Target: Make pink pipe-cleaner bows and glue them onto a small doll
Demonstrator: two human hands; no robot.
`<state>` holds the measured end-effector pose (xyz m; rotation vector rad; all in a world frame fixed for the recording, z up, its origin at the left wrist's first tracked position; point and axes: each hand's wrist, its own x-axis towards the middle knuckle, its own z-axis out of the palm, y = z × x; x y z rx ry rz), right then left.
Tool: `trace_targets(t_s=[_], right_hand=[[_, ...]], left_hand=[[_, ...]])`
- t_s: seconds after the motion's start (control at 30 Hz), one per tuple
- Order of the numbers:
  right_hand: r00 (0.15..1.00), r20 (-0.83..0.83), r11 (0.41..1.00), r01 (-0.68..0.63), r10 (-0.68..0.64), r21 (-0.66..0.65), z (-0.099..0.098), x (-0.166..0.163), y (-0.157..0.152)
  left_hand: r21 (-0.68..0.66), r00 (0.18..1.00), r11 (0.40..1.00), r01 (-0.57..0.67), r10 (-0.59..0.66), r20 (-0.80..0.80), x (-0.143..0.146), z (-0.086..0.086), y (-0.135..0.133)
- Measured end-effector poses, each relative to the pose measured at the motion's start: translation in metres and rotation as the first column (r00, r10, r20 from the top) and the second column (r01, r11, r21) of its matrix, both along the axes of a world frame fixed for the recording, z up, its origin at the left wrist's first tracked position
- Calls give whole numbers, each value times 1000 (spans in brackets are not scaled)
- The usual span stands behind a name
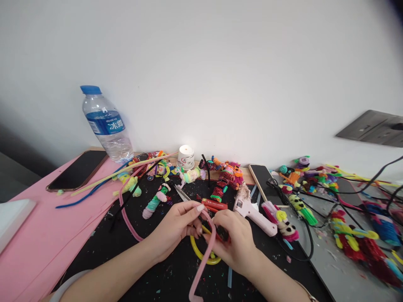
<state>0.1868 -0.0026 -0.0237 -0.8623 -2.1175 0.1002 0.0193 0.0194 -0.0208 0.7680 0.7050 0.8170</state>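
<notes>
My left hand (176, 226) is closed, thumb and fingers pinching a pink fuzzy pipe cleaner (206, 256) near its upper bend. From there the strip arcs over and hangs down towards me. My right hand (234, 239) is curled against the same strip, fingers bent in close to the left fingertips; its grip is partly hidden. Below the hands lies a yellow ring (197, 251), possibly a scissors handle. A metal blade (181, 193) pokes out beyond my left hand, beside a red tool with printed text (214, 204). The pale pink glue gun (256, 216) lies right of my right hand.
Several pipe-cleaner figures (155, 202) lie along the wall and to the right. A water bottle (107, 126) leans at the back left near a phone (77, 170). An upturned paper cup (186, 157), another phone (262, 180) and black cables (311, 247) are behind and right.
</notes>
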Motion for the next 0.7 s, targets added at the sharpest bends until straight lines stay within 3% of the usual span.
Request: trace_targets(t_s=[0.17,0.5,0.6,0.7], right_hand=[[994,52,995,-97,98,-9,6,-4,-7],[977,-77,967,-208,198,-150,15,-12,-17],[965,-251,939,-149,71,-309,10,-12,-18],[932,-350,825,-119,-100,-553,4,-13,-16]], left_hand=[[-10,998,1000,-23,23,57,0,-3,1],[-208,968,977,-39,88,235,-4,-3,9],[-155,977,987,-34,66,201,-4,-1,7],[-33,991,999,-40,44,128,-3,0,3]])
